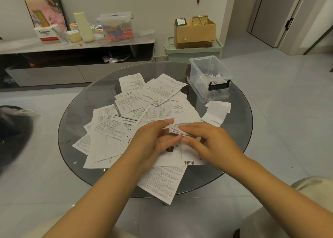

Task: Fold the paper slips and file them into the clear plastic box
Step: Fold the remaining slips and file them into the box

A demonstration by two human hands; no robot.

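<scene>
Item: one folded slip (178, 129), small and thick, held over the near side of the loose paper heap (137, 111) on the round glass table (239, 129). Left hand (156, 140): fingers straight and close together, tips against the slip's left edge, pressing rather than gripping. Right hand (207, 140): fingers curled down over the slip, pinching it flat. Clear plastic box (210, 78): lid off, beyond the heap and to its right, a few folded slips already standing inside. Between heap and box: two folded slips (216, 111) lying loose on the glass, not yet filed. Risks, as I judge them: the thick fold may spring open once the pinch eases, since many layers resist a crease; the reach to the box passes over those loose folded slips and could sweep them off the table's right rim; sheets at the heap's near edge overhang the glass and a forearm brushing them might send them to the floor.
</scene>
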